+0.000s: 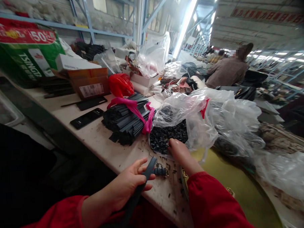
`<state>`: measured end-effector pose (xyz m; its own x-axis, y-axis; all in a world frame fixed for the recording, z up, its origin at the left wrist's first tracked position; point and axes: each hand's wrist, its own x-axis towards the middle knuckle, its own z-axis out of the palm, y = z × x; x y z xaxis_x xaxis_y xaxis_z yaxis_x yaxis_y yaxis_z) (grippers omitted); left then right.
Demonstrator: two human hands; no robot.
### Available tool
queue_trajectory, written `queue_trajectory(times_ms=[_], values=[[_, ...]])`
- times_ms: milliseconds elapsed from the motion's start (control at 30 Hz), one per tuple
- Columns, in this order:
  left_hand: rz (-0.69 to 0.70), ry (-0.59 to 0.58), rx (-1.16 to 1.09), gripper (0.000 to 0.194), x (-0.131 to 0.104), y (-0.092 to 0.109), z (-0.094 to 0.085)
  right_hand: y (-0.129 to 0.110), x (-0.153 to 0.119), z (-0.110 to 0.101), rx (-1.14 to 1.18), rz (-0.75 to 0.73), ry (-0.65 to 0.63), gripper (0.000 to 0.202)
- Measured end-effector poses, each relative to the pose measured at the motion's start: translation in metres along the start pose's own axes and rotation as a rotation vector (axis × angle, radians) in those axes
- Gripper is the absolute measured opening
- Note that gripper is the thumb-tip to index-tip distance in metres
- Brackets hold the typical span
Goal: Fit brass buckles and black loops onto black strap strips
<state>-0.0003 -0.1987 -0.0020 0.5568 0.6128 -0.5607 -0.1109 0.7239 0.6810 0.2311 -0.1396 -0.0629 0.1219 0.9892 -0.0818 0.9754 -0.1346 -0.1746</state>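
Observation:
My left hand (130, 184) grips a flat black strip (147, 173) near the front edge of the white workbench (97, 140). My right hand (178, 151) reaches into an open clear plastic bag (192, 115) filled with small black parts (168, 136); its fingertips touch the pile, and whether they hold a part is hidden. A small black piece (160, 170) lies on the bench between my hands. Both sleeves are red.
A bundle of black strips (125, 120) tied with pink ribbon lies behind my hands, a black phone (86, 118) to its left. More plastic bags (240, 120), a red bag (120, 84) and cardboard boxes (88, 81) crowd the bench. Another person (227, 72) sits farther back.

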Motion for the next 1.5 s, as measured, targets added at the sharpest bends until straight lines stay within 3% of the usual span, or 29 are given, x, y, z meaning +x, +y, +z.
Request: queue_trajectory(times_ms=[167,300,367,500,633,800,967,1133,1267,1367,1433,1500], values=[[-0.038,-0.014,0.016,0.046,-0.002,-0.002,-0.001,0.002,-0.006,-0.014,0.146,0.01,0.081,0.009],[-0.063,-0.024,0.038,0.034,-0.01,-0.012,-0.006,-0.005,-0.036,-0.025,0.313,-0.007,0.143,0.009],[0.007,-0.052,0.126,0.036,-0.014,-0.017,-0.008,-0.018,-0.063,-0.022,0.589,-0.002,0.085,0.021],[0.247,-0.056,0.48,0.044,-0.022,-0.023,-0.008,-0.054,-0.12,-0.008,1.635,0.229,-0.126,0.033],[0.461,-0.02,0.777,0.033,-0.031,-0.03,-0.003,-0.083,-0.156,-0.003,2.008,0.371,-0.104,0.031],[0.505,0.06,0.978,0.03,-0.05,-0.038,0.001,-0.087,-0.178,-0.006,1.969,0.312,-0.027,0.029],[0.509,-0.019,1.184,0.028,-0.062,-0.039,0.001,-0.079,-0.194,-0.006,1.801,0.168,-0.041,0.024],[0.409,-0.145,1.321,0.031,-0.06,-0.036,0.0,-0.076,-0.203,-0.002,1.68,0.116,-0.102,0.021],[0.393,-0.166,1.279,0.029,-0.049,-0.041,0.0,-0.074,-0.202,0.005,1.734,0.172,-0.166,0.025],[0.269,-0.203,1.112,0.025,-0.041,-0.051,-0.003,-0.071,-0.197,0.01,1.746,0.191,-0.129,0.024],[0.136,-0.271,0.99,0.033,-0.035,-0.056,-0.006,-0.07,-0.193,0.013,1.713,0.213,-0.078,0.022],[0.098,-0.272,0.913,0.046,-0.029,-0.058,-0.008,-0.071,-0.189,0.016,1.704,0.213,-0.065,0.021]])
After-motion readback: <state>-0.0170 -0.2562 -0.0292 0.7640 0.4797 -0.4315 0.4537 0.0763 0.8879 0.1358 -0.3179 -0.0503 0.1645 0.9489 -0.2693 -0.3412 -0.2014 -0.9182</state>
